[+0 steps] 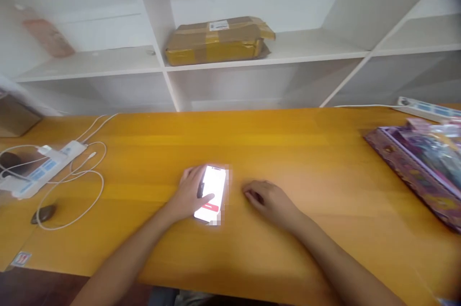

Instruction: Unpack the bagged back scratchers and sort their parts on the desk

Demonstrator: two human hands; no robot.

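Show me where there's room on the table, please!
Bare table lies between the right hand and the purple patterned item, and from the phone back to the white shelves. Crowded: far left, with the power strip and looped cable.

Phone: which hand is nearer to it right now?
Left: the left hand holds the phone from its left side. The right hand is to the phone's right, not touching it.

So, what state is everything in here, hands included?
Phone: screen lit
Left hand: gripping the phone, thumb over its screen
Right hand: loosely curled, no object visible in it
Cardboard box: taped, flap sticking out
Power strip at left: plug inserted, power unclear
White cable: loosely looped, one end free
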